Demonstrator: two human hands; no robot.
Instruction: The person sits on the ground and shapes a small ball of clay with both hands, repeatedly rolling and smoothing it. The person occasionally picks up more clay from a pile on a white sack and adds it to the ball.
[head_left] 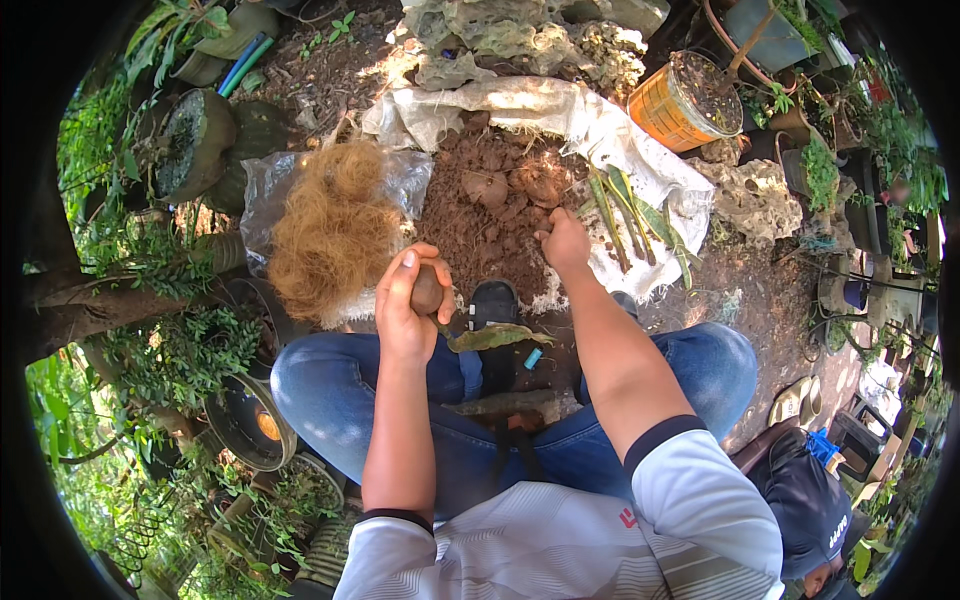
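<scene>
My left hand is wrapped round a brown ball of soil in front of my shins. From below that ball a long green-and-yellow leaf sticks out to the right. Beyond my feet, a heap of reddish-brown soil lies on a white woven sack. Two rounded balls of soil, one left and one right, sit on the heap. My right hand is at the heap's right edge with its fingers curled in; what they hold, if anything, is hidden.
Brown coir fibre is piled on clear plastic at the left. Several long leaves lie on the sack's right side. An orange bucket stands beside rough rocks. A small blue cylinder lies between my legs. Pots and plants surround the spot.
</scene>
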